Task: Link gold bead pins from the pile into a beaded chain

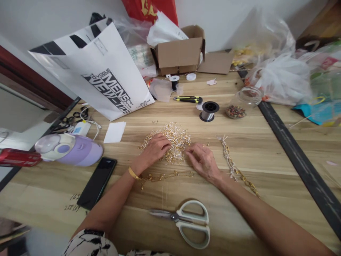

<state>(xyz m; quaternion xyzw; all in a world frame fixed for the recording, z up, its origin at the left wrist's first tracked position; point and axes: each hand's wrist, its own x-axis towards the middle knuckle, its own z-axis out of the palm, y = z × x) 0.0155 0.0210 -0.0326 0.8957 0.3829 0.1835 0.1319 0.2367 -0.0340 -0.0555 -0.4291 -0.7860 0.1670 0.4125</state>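
A loose pile of small gold and silver jewellery findings (177,140) lies on the wooden table. My left hand (156,146) rests over the pile's left side, fingers curled and pressed together; anything in them is too small to make out. At the pile's right edge is my right hand (203,159), thumb and fingers pinched, with their contents hidden. A thin gold chain (162,176) stretches across the table just below both hands. Silver and gold chains (231,163) lie beside my right wrist. White-handled scissors (186,217) lie closer to me, blades pointing left.
A dark phone (98,183) and purple bottle (82,151) are on the left, near a white paper bag (103,71). Behind the pile are a wire spool (209,111), a yellow-black cutter (189,99), a glass jar of beads (241,105) and a cardboard box (179,55).
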